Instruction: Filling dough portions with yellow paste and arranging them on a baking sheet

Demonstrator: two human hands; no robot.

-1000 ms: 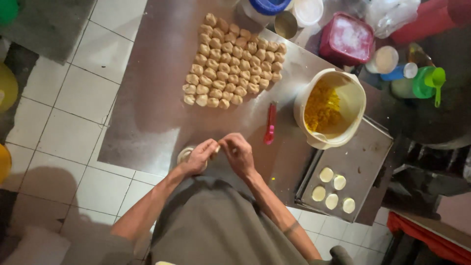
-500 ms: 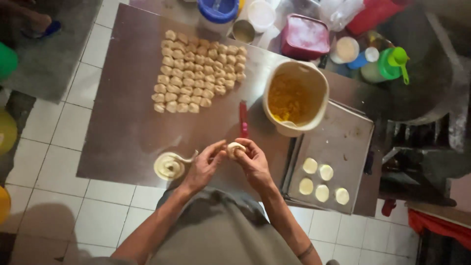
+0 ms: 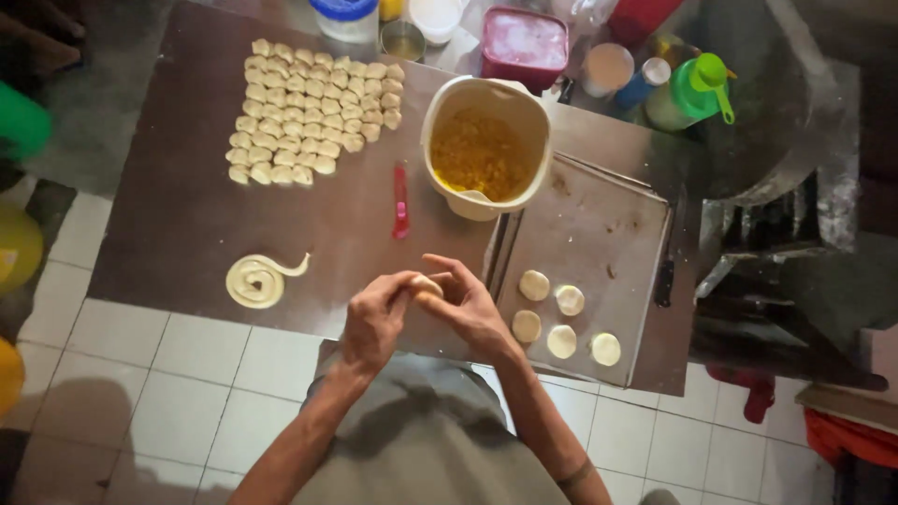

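Both hands meet over the near edge of a dark metal table [image 3: 187, 224]. My left hand [image 3: 374, 318] and my right hand [image 3: 468, 304] pinch a small pale dough piece [image 3: 427, 286] between their fingers. A coiled strip of dough [image 3: 255, 280] lies on the table to the left of my hands. To the right, several filled round dough pieces [image 3: 561, 323] rest on a metal baking tray [image 3: 608, 224]. A cream tub of yellow filling [image 3: 482, 150] stands just beyond my hands, with a red knife [image 3: 400, 200] beside it.
Several small cut dough lumps [image 3: 313, 108] sit in rows at the far left of the table. Jars, a pink-lidded box [image 3: 524, 42] and a green bottle [image 3: 692, 89] crowd the back edge. White floor tiles [image 3: 159, 374] surround the table.
The view has shifted, so the table appears further right and lower. My hands stay together working the dough piece, now right of the dough coil.
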